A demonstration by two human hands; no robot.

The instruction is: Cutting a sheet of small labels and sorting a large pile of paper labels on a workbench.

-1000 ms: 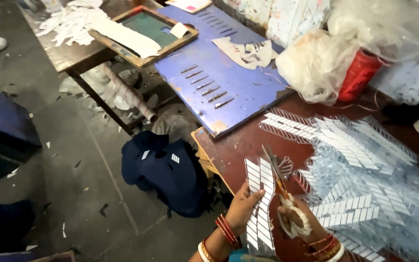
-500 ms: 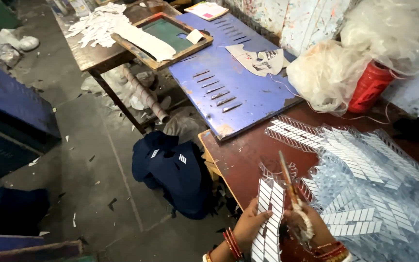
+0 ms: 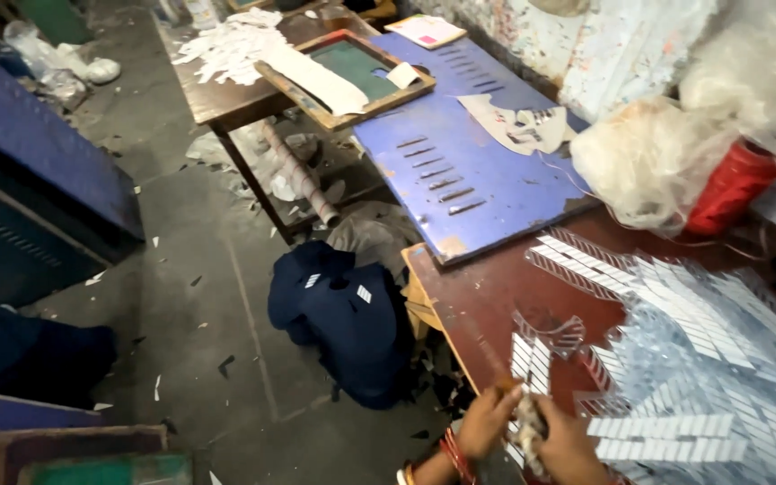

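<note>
Both hands meet at the near edge of the picture, over the near edge of a dark red-brown tabletop (image 3: 487, 296). The left hand (image 3: 487, 420) curls its fingers around the lower end of a small sheet of white strips (image 3: 524, 359), which stands up from the grip and leans away from the person. The right hand (image 3: 566, 445) is closed too, touching the left, with a pale bunched object between them that is too blurred to name; whether it also grips the sheet cannot be told. Red bangles (image 3: 453, 454) ring the left wrist.

To the right of the hands, a wide heap of clear film sheets set with rows of white strips (image 3: 702, 359) covers most of the tabletop. Beyond it, on the far right, a red bucket (image 3: 729, 187) stands mostly wrapped in crumpled translucent plastic bags (image 3: 648, 157); its contents are hidden.

Further away lies a blue slotted board (image 3: 460, 162) with a cut scrap of paper (image 3: 518, 126) on top. Beyond that, a wooden-framed green screen (image 3: 352, 67) rests on another table, a long white strip lying across it, with a pile of white paper cuttings (image 3: 231, 45) to its left.

On the floor, left of the tabletop, a dark navy garment (image 3: 343, 314) lies bunched up with small white pieces on it.
</note>
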